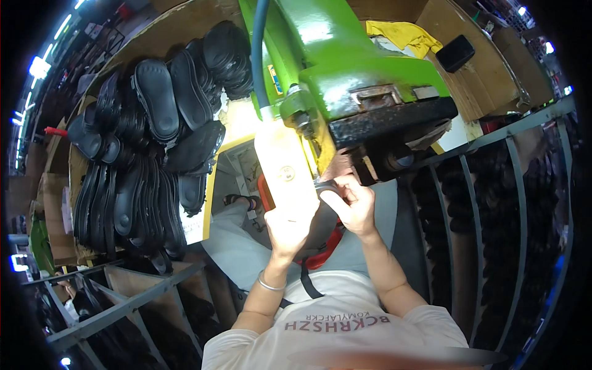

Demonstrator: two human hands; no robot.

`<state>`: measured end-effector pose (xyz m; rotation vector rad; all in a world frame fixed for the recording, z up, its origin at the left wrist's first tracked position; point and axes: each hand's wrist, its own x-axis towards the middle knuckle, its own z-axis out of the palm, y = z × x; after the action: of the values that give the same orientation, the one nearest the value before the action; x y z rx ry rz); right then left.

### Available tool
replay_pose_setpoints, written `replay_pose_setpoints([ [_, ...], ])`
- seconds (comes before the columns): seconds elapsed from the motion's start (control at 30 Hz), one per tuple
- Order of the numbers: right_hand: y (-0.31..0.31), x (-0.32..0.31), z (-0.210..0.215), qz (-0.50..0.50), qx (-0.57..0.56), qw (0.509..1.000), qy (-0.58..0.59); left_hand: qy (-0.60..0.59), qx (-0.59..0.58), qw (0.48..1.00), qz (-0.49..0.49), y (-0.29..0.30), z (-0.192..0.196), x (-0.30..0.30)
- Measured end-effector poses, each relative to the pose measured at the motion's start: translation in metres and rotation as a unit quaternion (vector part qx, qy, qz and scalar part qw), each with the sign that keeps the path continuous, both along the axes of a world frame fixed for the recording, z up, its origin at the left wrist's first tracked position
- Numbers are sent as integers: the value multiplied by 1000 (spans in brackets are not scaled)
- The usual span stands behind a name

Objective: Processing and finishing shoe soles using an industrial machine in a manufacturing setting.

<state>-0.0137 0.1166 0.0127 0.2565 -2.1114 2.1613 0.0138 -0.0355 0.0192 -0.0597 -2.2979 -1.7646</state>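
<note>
My right hand (353, 206) is closed, thumb and fingers pinching the edge of a black shoe sole (325, 223) under the working head of a green machine (370, 74). My left hand (287, 231) grips the sole's other side; its fingers are partly washed out by bright light and lie close below a white, glaring panel (283, 166). Just beyond my right fingers are the machine's dark lower parts (385, 161) and a yellow strip (325, 148). The far end of the sole is hidden by the hands and the machine.
Many black soles (154, 98) are stacked in a cardboard box (166, 28) at the left. A yellow cloth (404, 37) and a black block (455, 53) lie at the upper right. Metal racks (518, 166) with dark items stand at both sides. A blue hose (259, 55) runs down the machine.
</note>
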Motion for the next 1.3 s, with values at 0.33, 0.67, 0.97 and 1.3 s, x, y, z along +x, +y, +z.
replay_pose_setpoints([
  [0.33, 7, 10, -1, -119, -34, 992, 17, 58, -172, 981, -68, 8, 30, -27],
  [0.67, 37, -2, 6, -2, 6, 995, -101, -47, 681, 728, -65, -57, 20, -23],
  [0.97, 134, -56, -20, -321, -334, 886, -21, -130, 581, 801, 60, -239, -44, -80],
  [1.3, 61, -219, -45, -258, -303, 900, -179, -32, 465, 861, 205, -152, -9, 34],
])
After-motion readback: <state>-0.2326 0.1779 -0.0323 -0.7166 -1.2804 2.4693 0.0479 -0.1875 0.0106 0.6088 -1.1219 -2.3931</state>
